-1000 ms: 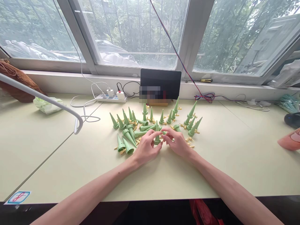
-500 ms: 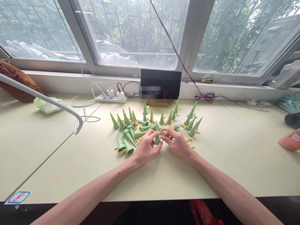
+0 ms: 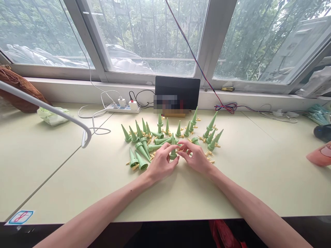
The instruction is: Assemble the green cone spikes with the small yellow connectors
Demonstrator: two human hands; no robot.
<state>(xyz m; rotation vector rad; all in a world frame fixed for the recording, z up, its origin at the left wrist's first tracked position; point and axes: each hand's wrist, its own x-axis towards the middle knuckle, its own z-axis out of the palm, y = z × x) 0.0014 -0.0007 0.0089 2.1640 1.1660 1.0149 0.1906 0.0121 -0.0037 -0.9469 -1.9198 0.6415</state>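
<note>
Both my hands meet at the middle of the pale green table [image 3: 77, 179]. My left hand [image 3: 161, 163] pinches a green cone-shaped spike [image 3: 173, 151] and holds it upright, tip up. My right hand [image 3: 197, 158] has its fingers closed at the side of the same cone, on a small yellowish piece that I can barely make out. Behind and around the hands lie several more green cones [image 3: 141, 144], some standing, some on their sides, with small yellow connectors [image 3: 210, 159] scattered among them.
A dark tablet [image 3: 177, 91] leans against the window sill behind the cones. A white power strip [image 3: 124, 108] with cables lies to its left. A white lamp arm [image 3: 46, 108] crosses the left side. A pink object [image 3: 320, 155] sits at the right edge.
</note>
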